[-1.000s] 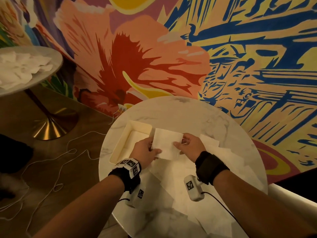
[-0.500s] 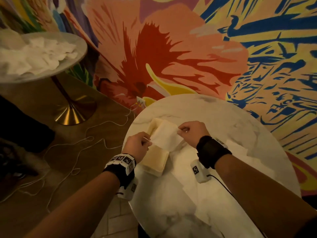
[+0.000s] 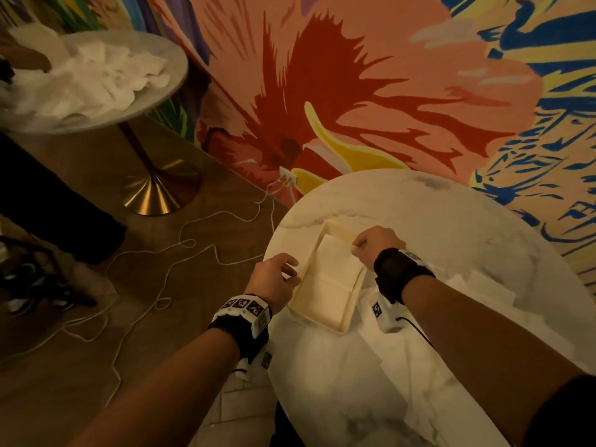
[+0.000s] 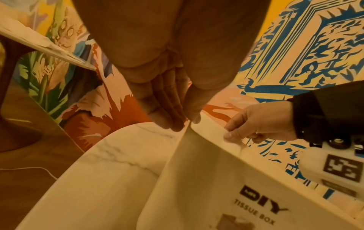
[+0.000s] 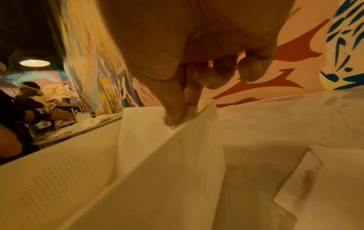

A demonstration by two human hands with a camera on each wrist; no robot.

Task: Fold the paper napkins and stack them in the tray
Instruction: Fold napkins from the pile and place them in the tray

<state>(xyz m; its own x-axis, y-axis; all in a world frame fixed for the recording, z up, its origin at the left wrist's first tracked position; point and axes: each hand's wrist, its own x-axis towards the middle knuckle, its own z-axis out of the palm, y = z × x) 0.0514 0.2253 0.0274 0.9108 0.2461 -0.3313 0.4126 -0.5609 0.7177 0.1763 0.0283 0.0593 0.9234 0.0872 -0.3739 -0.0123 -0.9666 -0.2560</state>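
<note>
A cream rectangular tray [image 3: 325, 306] [image 4: 246, 194] [image 5: 59, 179] sits near the left edge of the round marble table [image 3: 419, 214]. A folded white napkin [image 3: 338, 259] [image 5: 141, 132] lies in the tray's far half. My right hand [image 3: 356, 250] [image 5: 182, 118] [image 4: 232, 135] pinches the napkin's far right corner between thumb and forefinger, just above the tray's right rim. My left hand [image 3: 294, 273] [image 4: 187, 123] is at the tray's left rim, thumb and fingers pressed together on the napkin's near left corner. The tray's corner partly hides that pinch in the left wrist view.
Loose unfolded napkins [image 3: 483, 285] [image 5: 315, 171] cover the table right of and in front of the tray. A second round table [image 3: 167, 75] at the upper left holds a heap of napkins [image 3: 96, 79], and another person [image 5: 29, 109] works there. White cables [image 3: 193, 240] trail over the floor.
Both hands carried the folded napkin left from above the table's middle and lowered it into the tray. The head view swung left.
</note>
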